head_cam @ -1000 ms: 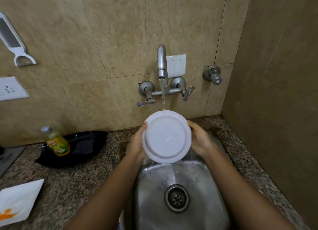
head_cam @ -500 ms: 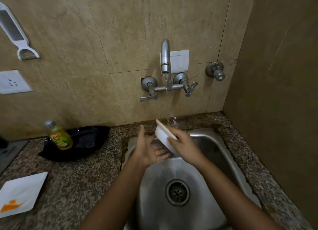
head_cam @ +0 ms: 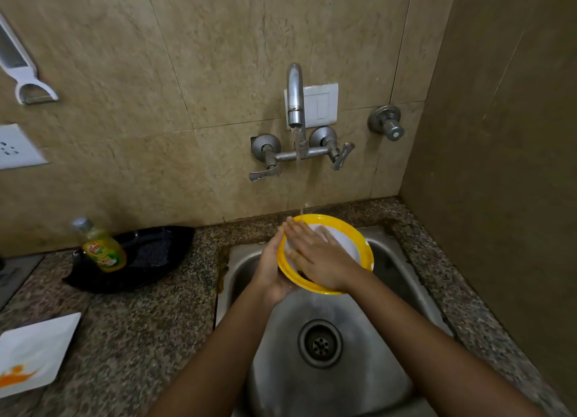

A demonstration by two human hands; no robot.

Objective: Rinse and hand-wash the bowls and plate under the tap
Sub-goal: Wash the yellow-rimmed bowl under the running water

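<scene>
Yellow-rimmed bowl [head_cam: 347, 241], right hand [head_cam: 315, 257] across it; soap bottle [head_cam: 103, 248] well left.

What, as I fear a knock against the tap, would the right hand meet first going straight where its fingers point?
Probably the far-left rim of the bowl: the right hand lies flat inside it, fingers reaching that edge. The tap sits higher.

Dish-soap bottle [head_cam: 104, 250]: red logo on yellow label, reads roughly "Vim", blurred.
Fine print: too small to read.
Spot: standing on counter [head_cam: 140, 323].
</scene>
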